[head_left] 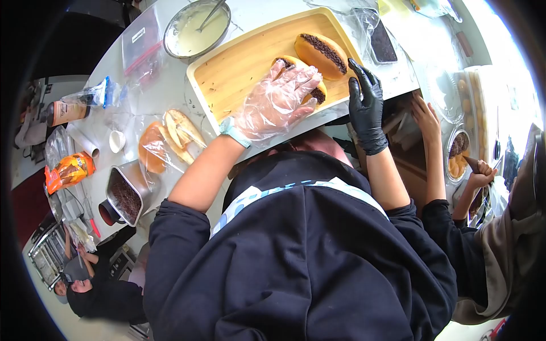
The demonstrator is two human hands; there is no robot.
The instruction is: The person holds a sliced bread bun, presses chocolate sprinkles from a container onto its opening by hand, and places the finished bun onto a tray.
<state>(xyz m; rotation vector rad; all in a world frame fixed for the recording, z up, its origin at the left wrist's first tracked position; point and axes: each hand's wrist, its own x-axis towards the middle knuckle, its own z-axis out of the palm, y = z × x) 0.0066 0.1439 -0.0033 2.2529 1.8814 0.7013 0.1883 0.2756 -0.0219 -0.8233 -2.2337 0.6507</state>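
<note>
My left hand (277, 102), in a clear plastic glove, lies palm-down with fingers stretched over a bun filled with chocolate sprinkles (319, 94). The hand covers most of that bun, and I cannot tell how firmly it touches. Just beyond it, a second sprinkle-filled bun (319, 54) rests on the wooden tray (227, 74). My right hand (367, 105) wears a black glove. Its fingers are apart with nothing in them, by the tray's right end at the table edge.
A bowl of pale cream (199, 28) with a spoon stands behind the tray. Left are bagged buns (152, 148) and a metal container of sprinkles (126, 196). A phone (383, 42) lies at the back right. Another person's hand (426, 118) is close on my right, near plastic food boxes (456, 153).
</note>
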